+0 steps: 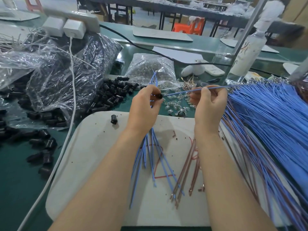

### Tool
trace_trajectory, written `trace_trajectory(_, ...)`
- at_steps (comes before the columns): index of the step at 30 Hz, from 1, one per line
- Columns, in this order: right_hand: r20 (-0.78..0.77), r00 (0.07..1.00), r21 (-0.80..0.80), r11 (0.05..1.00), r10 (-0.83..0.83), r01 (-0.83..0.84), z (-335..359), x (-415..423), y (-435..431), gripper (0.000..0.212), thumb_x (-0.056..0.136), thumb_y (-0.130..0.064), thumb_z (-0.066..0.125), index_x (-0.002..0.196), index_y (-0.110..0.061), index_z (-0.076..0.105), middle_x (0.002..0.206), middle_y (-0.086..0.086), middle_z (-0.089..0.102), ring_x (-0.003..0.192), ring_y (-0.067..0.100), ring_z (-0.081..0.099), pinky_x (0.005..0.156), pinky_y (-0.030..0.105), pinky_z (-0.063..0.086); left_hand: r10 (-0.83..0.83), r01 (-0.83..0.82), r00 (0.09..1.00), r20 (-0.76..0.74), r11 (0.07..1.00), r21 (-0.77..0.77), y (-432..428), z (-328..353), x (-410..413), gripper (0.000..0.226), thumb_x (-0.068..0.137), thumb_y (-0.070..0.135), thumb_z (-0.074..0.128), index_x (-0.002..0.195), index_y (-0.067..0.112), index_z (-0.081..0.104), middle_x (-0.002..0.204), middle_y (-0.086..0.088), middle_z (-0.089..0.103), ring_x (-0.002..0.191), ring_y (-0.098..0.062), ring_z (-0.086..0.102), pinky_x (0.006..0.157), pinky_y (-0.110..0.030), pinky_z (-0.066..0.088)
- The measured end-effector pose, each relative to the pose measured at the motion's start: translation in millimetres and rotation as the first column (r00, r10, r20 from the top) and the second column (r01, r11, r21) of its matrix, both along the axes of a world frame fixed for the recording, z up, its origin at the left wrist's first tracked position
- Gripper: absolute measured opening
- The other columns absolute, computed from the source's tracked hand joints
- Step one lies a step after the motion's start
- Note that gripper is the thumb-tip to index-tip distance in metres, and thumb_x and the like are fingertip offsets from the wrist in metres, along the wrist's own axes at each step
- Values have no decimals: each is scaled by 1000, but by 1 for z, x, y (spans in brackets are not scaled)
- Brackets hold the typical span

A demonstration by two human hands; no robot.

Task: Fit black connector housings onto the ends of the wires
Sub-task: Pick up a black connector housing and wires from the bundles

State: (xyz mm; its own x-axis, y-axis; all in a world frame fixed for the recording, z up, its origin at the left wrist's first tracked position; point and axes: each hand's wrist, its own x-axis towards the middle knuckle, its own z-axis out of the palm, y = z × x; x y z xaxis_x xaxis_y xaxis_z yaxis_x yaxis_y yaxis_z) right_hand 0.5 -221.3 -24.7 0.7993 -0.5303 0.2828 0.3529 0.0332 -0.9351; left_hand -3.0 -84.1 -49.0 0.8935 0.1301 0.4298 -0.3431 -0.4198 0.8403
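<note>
Nearest you, the bunch of blue wires (155, 157) trails from your left hand (144, 105) over the white tray (93, 155); keep it tucked in the palm so it doesn't tug. The left grip is clamped on a black connector housing (159, 96), fingertips pinching it; turn its open mouth square to the right. Your right hand (210, 105) pinches a single blue wire (181, 92), its tip just short of the housing. Hold nearer the tip so it won't buckle, then push straight in. Spare housings (115, 95) lie heaped beyond your hands on the bench (16, 172), within easy reach
</note>
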Motion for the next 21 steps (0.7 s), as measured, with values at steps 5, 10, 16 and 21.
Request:
trace_trajectory(5,49,999,30,1000,9,-11,4,-4,3,16,92,-1,44,85,-15,46,76,8,59,54,13,58,57,23,50,37,-37,999,-2,998,49,1,-2,0,12,86,3,62,93,11,58,93,-4,64,87,-17,62,83,-32,53)
trace_trajectory(10,82,996,-48,998,41,-37,3,-6,7,18,93,-1,44,84,-17,45,75,8,61,55,12,59,58,24,50,20,-20,1000,3,996,90,0,-1,-1,11,87,4,61,96,12,61,93,-1,64,85,-16,61,82,-30,53)
trace_trajectory(16,66,994,-169,983,83,-71,0,-3,9,20,92,-3,49,82,-20,48,72,4,61,56,10,60,62,29,52,-27,23,999,17,981,194,-3,2,-3,20,88,6,62,107,10,68,100,-2,66,94,-18,59,89,-32,47)
trace_trajectory(21,-5,972,-139,963,234,-233,-2,-2,12,16,91,-4,55,81,-17,57,72,-1,62,64,5,61,67,24,52,-40,21,995,88,979,205,-8,9,-8,18,88,18,64,105,17,71,94,12,66,101,-14,51,91,-23,38)
